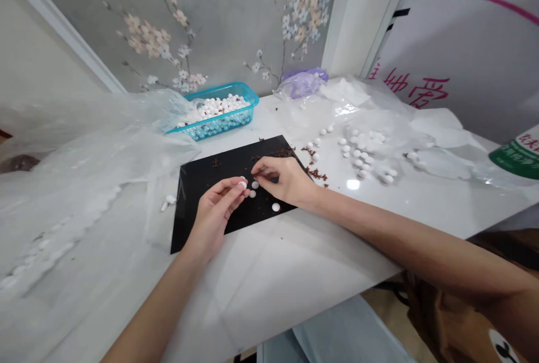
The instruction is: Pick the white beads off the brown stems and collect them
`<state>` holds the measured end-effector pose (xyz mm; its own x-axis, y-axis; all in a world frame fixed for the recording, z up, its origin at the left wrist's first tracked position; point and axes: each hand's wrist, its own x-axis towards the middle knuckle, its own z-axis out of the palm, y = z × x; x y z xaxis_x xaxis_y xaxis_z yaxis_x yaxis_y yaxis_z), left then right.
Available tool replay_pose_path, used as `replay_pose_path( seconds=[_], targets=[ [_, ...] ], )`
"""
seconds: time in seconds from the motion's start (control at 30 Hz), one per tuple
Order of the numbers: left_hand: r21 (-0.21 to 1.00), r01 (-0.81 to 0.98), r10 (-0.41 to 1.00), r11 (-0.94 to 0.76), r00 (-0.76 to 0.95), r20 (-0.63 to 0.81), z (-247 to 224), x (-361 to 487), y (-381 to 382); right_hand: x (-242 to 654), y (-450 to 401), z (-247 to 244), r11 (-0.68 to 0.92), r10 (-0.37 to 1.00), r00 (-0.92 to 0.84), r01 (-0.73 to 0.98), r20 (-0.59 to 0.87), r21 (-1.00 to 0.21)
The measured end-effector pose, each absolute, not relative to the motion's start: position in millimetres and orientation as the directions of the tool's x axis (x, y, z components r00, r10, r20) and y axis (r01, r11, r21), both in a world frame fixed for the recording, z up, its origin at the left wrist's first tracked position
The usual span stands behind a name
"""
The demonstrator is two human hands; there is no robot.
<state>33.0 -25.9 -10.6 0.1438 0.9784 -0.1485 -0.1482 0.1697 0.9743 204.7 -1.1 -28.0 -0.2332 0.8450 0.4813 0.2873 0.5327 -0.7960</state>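
Observation:
My left hand [214, 217] is above a black mat [202, 205], with its fingertips pinching a small white disc [242, 184]. My right hand [280, 178] hovers over the mat's far right part, its thumb and forefinger close together near scattered brown bits [269, 155]. Whether those fingers hold a tiny bit is hidden. Several more white discs [275, 207] lie on the mat just below my fingers. A teal plastic basket [219, 127] full of white beads stands beyond the mat.
Crumpled clear plastic sheeting [92, 183] covers the table's left side. Several white discs [362, 155] and brown crumbs [316, 173] lie on plastic to the right. A purple bag [303, 83] sits against the wall, and a green-labelled bottle [520, 155] stands at right.

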Motion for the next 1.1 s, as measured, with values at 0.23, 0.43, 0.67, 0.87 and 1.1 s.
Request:
replay_pose_path(
  seconds=[0.23, 0.43, 0.67, 0.87, 1.1],
  targets=[
    [0.976, -0.149, 0.984, 0.159, 0.109, -0.144, -9, 34, -24, 207, 1, -28, 0.564, 0.826, -0.244, 0.368, 0.508, -0.740],
    [0.963, -0.163, 0.973, 0.214, 0.121, -0.196, -7, 34, -24, 208, -1, -25, 0.581, 0.809, -0.214, 0.426, 0.547, -0.693],
    [0.935, -0.235, 0.963, 0.265, 0.109, -0.245, -8, 32, -22, 208, -1, -22, 0.565, 0.822, -0.185, 0.386, 0.539, -0.729],
    [0.903, -0.289, 0.945, 0.318, 0.168, -0.279, -4, 33, -22, 208, -10, -16, 0.726, 0.681, -0.264, 0.371, 0.683, -0.579],
    [0.887, -0.251, 0.908, 0.387, 0.273, -0.318, -2, 36, -26, 207, -19, -11, 0.759, 0.641, -0.294, 0.380, 0.709, -0.529]
  ],
)
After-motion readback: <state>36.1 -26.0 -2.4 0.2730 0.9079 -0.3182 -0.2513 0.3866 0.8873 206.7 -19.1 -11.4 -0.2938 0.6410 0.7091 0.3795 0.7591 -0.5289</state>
